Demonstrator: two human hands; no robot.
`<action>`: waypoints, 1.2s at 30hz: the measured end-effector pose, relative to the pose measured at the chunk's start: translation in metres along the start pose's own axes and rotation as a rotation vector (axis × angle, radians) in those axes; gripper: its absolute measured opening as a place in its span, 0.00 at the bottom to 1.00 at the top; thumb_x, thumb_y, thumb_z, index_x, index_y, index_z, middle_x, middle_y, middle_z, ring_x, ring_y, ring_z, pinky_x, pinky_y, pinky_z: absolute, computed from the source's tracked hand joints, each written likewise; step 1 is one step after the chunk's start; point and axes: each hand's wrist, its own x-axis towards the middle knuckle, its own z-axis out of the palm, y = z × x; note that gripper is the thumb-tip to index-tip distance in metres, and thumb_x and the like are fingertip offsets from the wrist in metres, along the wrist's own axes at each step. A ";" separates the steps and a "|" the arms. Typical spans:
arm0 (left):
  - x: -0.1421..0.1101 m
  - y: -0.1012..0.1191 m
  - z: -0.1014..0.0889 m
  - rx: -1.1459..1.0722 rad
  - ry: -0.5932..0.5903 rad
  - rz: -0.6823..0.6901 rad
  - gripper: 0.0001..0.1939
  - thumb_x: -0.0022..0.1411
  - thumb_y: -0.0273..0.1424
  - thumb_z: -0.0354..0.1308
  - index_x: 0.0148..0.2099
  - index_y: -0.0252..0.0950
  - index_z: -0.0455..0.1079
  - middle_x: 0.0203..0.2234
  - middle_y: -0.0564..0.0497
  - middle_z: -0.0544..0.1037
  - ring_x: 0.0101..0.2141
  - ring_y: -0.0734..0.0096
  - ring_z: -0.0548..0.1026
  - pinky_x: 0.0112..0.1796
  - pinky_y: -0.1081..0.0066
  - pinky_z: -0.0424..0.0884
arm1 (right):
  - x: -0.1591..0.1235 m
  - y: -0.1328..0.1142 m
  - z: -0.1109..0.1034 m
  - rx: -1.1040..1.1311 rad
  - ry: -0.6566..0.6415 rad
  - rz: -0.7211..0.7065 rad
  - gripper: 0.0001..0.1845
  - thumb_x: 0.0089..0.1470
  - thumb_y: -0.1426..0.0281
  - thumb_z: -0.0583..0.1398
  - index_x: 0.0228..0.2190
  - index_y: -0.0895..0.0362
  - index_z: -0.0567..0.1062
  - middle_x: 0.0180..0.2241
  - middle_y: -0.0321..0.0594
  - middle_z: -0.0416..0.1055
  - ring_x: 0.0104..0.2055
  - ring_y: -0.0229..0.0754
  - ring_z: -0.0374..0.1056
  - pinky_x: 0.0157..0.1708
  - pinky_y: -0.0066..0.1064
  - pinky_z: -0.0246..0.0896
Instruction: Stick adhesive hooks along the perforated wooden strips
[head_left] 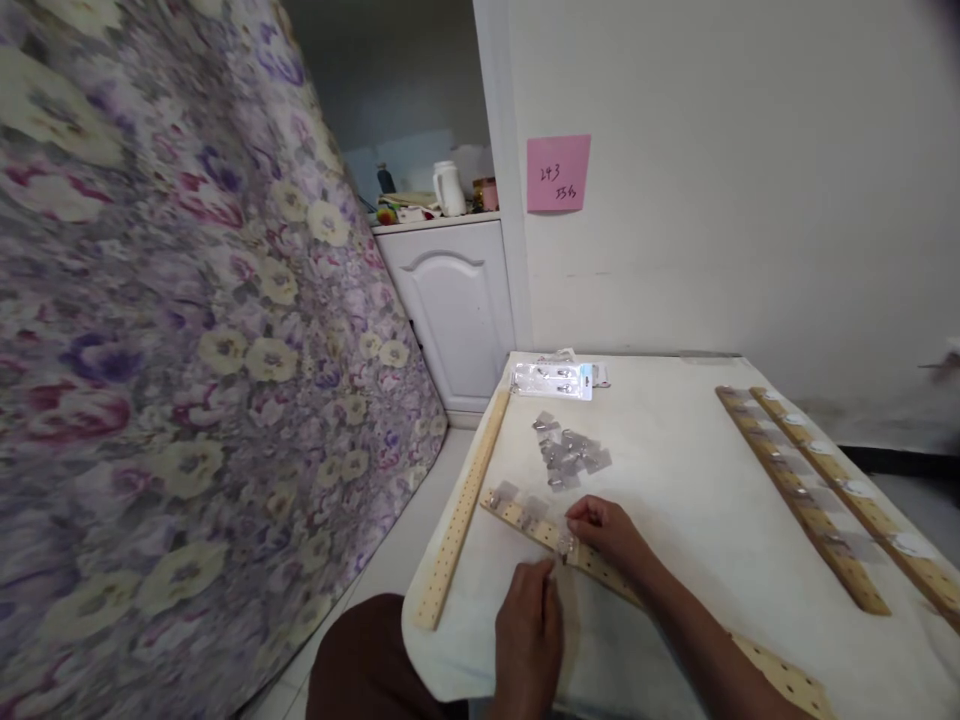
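A pale wooden strip with rows of holes (592, 566) lies slantwise on the table, partly under my right forearm. Small clear plastic pieces with shiny metal parts (531, 512) sit along its far-left half. My right hand (611, 532) is above the strip, thumb and fingers pinched at the edge of another clear plastic piece (568, 543). On the near side, my left hand (529, 622) is closed beside the strip's edge, its fingertips close to the same piece. Whatever it grips is too small to make out. Beyond the strip lies a loose pile of small clear packets (566, 455).
Another perforated strip (463, 510) lies along the table's left edge. Two strips bearing clear pieces (802, 495) lie at the right. Clear packaging (553, 380) is at the back. A floral curtain (225, 350) hangs left; a pink note (558, 174) is on the wall.
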 end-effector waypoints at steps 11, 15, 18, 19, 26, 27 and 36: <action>-0.005 -0.011 0.009 0.249 -0.073 0.080 0.23 0.62 0.22 0.44 0.59 0.38 0.60 0.41 0.45 0.72 0.42 0.65 0.71 0.43 0.66 0.71 | 0.003 0.006 0.005 -0.180 0.091 0.035 0.05 0.42 0.69 0.58 0.24 0.57 0.72 0.19 0.32 0.66 0.24 0.38 0.62 0.26 0.27 0.55; -0.006 -0.007 0.009 0.325 -0.129 0.040 0.25 0.61 0.20 0.44 0.60 0.36 0.59 0.42 0.44 0.72 0.43 0.65 0.70 0.45 0.65 0.70 | 0.004 0.010 0.005 -0.238 0.097 0.034 0.04 0.42 0.69 0.57 0.24 0.57 0.71 0.20 0.33 0.67 0.24 0.39 0.63 0.26 0.28 0.56; -0.005 -0.003 0.008 0.377 -0.177 -0.016 0.27 0.59 0.19 0.44 0.60 0.36 0.59 0.43 0.44 0.71 0.43 0.64 0.69 0.45 0.65 0.69 | 0.003 0.012 0.005 -0.259 0.099 0.031 0.04 0.43 0.69 0.57 0.25 0.57 0.71 0.20 0.33 0.67 0.25 0.39 0.64 0.26 0.28 0.56; -0.005 -0.001 0.008 0.391 -0.190 -0.029 0.27 0.59 0.19 0.44 0.61 0.37 0.59 0.43 0.45 0.71 0.44 0.64 0.69 0.45 0.66 0.69 | 0.003 0.012 0.005 -0.263 0.099 0.026 0.04 0.43 0.69 0.57 0.25 0.57 0.71 0.21 0.33 0.68 0.25 0.39 0.64 0.27 0.28 0.56; -0.002 0.003 0.006 0.420 -0.233 -0.058 0.29 0.58 0.18 0.43 0.61 0.36 0.57 0.44 0.44 0.71 0.45 0.64 0.68 0.46 0.66 0.67 | 0.002 0.010 0.005 -0.264 0.107 0.013 0.04 0.43 0.69 0.57 0.25 0.56 0.71 0.21 0.34 0.69 0.25 0.40 0.64 0.27 0.28 0.57; -0.002 0.004 0.005 0.424 -0.235 -0.056 0.29 0.58 0.18 0.43 0.61 0.36 0.57 0.44 0.44 0.71 0.45 0.64 0.68 0.46 0.66 0.67 | 0.002 0.009 0.005 -0.264 0.109 0.014 0.04 0.43 0.69 0.57 0.24 0.56 0.71 0.21 0.34 0.69 0.25 0.40 0.64 0.27 0.28 0.57; -0.001 0.006 0.004 0.445 -0.247 -0.053 0.29 0.57 0.18 0.43 0.61 0.36 0.59 0.42 0.44 0.71 0.42 0.63 0.69 0.43 0.65 0.68 | 0.002 0.007 0.004 -0.248 0.112 0.014 0.04 0.42 0.69 0.57 0.23 0.55 0.71 0.20 0.34 0.70 0.25 0.40 0.65 0.27 0.29 0.57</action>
